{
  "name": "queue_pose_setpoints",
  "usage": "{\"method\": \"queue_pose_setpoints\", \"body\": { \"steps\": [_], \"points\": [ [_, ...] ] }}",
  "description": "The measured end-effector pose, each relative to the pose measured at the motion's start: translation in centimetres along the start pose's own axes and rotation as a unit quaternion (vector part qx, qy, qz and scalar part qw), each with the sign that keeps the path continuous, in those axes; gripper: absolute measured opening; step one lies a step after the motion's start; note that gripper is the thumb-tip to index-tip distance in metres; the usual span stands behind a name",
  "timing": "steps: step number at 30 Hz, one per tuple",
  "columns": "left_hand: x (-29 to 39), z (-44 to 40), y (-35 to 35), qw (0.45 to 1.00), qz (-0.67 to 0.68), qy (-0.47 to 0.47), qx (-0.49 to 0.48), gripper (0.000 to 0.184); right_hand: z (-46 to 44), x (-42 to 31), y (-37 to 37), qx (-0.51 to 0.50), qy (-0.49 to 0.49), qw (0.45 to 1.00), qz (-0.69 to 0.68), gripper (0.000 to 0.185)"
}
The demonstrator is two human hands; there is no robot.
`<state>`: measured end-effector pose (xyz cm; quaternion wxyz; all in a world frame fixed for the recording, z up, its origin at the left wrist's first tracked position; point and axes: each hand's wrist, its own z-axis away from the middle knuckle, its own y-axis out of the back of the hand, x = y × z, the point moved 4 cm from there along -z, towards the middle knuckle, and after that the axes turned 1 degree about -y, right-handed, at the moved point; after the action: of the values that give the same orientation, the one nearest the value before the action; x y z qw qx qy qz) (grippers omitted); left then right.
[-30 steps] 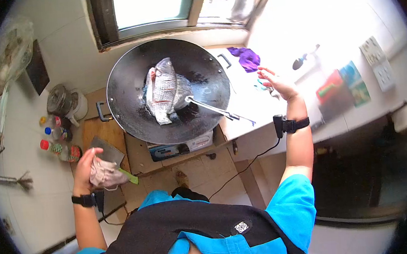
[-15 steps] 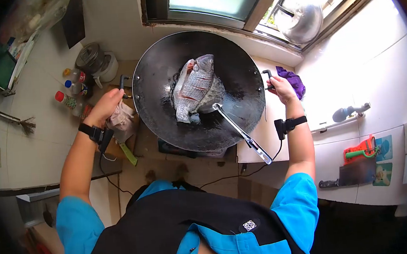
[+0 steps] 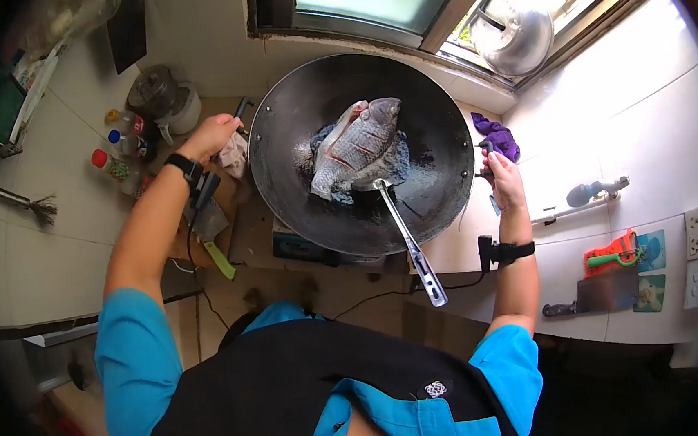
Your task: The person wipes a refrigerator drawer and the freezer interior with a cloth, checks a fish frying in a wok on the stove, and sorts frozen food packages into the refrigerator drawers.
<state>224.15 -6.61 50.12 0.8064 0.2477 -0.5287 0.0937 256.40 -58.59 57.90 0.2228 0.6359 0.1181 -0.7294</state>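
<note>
A large black wok (image 3: 299,214) has its left loop handle gripped in my left hand (image 3: 215,136). A pale pinkish cloth (image 3: 233,156) hangs right by that hand. My right hand (image 3: 505,179) is closed around the wok's right handle. Inside the wok lies a whole grey fish (image 3: 360,147), its side scored with several cuts. A metal turner (image 3: 406,234) rests with its blade under or against the fish, which partly hides it, and its long handle leans over the wok's near rim. Shiny liquid wets the wok's inner surface.
Bottles (image 3: 119,164) and a white appliance (image 3: 180,108) stand left. A cleaver with a green handle (image 3: 220,261) lies below them. Behind my right hand is a purple cloth (image 3: 497,137). A metal lid (image 3: 513,31) sits by the window; a dark-handled cleaver (image 3: 605,291) hangs right.
Both hands have shifted the wok to the right, its left side swinging up and its right side down. The fish has moved with it, and the turner's handle now points more toward me.
</note>
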Motion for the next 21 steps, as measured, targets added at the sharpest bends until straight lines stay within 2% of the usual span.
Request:
{"method": "queue_pose_setpoints", "body": {
  "steps": [3,5,7,11,13,17,19,20,21],
  "points": [
    [0.9,-1.3,0.7,0.997,-0.068,-0.017,-0.010,0.028,2.1,-0.2,-0.6,0.031,0.036,0.998,-0.042,0.026],
    [0.3,-3.0,0.9,0.999,-0.042,-0.015,-0.018,0.027,3.8,0.1,-1.6,0.049,0.055,0.995,-0.064,0.028],
    [0.8,-4.4,0.5,0.998,-0.016,-0.056,-0.009,0.027,5.1,0.5,-1.5,0.068,0.075,0.987,-0.123,0.029],
    [0.3,-7.4,0.1,0.995,0.006,-0.099,0.018,0.027,5.9,1.9,-2.0,0.106,0.056,0.984,-0.129,0.028],
    [0.5,-8.0,0.0,0.997,-0.018,-0.072,0.011,0.029,6.2,1.5,-1.6,0.107,0.059,0.984,-0.129,0.028],
    [0.5,-7.3,0.2,0.996,-0.037,-0.076,0.020,0.035,7.2,1.4,-1.1,0.124,0.026,0.991,-0.039,0.035],
    [0.0,-5.3,1.4,0.997,-0.031,-0.073,0.022,0.038,9.0,1.2,-2.5,0.172,-0.029,0.984,0.043,0.045],
    [0.3,-3.8,2.2,0.997,-0.027,-0.069,0.015,0.040,10.3,0.9,-3.1,0.190,-0.029,0.979,0.068,0.053],
    [0.5,-2.6,2.9,0.998,-0.023,-0.066,0.010,0.042,11.6,0.5,-3.3,0.191,-0.028,0.979,0.066,0.053]
  ]
}}
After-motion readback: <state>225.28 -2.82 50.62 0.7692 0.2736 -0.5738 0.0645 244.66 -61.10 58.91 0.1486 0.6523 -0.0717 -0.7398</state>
